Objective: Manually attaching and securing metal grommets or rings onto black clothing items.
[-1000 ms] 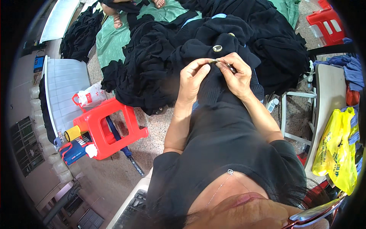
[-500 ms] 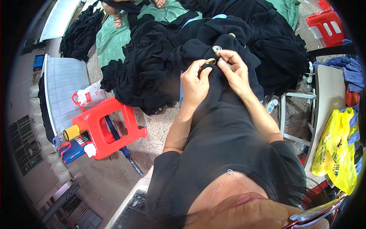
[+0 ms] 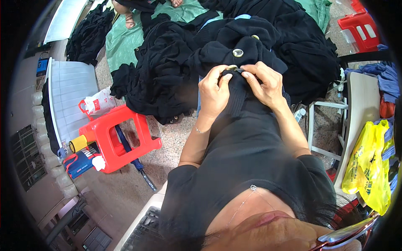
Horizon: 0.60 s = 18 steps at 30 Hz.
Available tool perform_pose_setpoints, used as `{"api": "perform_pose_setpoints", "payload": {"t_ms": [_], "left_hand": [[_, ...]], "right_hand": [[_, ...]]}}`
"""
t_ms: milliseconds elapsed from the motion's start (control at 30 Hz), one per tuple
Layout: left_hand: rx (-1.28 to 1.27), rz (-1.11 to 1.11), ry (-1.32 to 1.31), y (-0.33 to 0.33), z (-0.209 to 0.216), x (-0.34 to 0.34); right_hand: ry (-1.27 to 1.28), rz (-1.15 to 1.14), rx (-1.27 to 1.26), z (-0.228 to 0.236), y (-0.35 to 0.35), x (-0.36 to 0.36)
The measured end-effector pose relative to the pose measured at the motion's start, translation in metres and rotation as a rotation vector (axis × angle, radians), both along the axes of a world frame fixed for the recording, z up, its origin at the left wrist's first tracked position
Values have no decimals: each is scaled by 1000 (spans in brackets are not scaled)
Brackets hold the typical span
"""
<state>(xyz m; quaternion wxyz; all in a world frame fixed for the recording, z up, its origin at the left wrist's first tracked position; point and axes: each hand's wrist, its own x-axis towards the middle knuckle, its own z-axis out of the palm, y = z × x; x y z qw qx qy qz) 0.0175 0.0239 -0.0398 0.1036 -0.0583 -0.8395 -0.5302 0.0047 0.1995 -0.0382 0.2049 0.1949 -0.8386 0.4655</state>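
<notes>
A black knit garment (image 3: 234, 42) lies bunched before me, its ribbed edge coming toward my lap. My left hand (image 3: 213, 94) pinches this edge at a pale button (image 3: 231, 67) between thumb and forefinger. Close beside it, my right hand (image 3: 266, 85) is closed, thumb against fingers. A small dark, shiny bit shows at its fingertips by the button, too small to name. Farther up the garment, a round light button (image 3: 238, 53) with a dark centre lies uncovered, and another button (image 3: 255, 37) sits beyond it.
Black garments (image 3: 163, 62) are heaped around on a green sheet (image 3: 121, 46). At left stands a red plastic stool (image 3: 125, 154) beside a folded umbrella (image 3: 142, 173). A yellow bag (image 3: 366, 167) hangs by a pale board (image 3: 362, 100) at right. Another person's foot (image 3: 130, 21) shows at the far left.
My right hand has shifted slightly right and down, away from the upper button, which now shows more fully. My left hand keeps its pinch in nearly the same place.
</notes>
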Motion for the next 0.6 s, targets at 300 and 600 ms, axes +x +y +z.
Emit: {"api": "perform_pose_setpoints", "payload": {"t_ms": [300, 600], "left_hand": [[49, -19, -39, 1, -3, -1], [34, -15, -56, 1, -2, 0]], "right_hand": [[99, 3, 95, 1, -1, -1], [80, -19, 118, -1, -4, 0]]}}
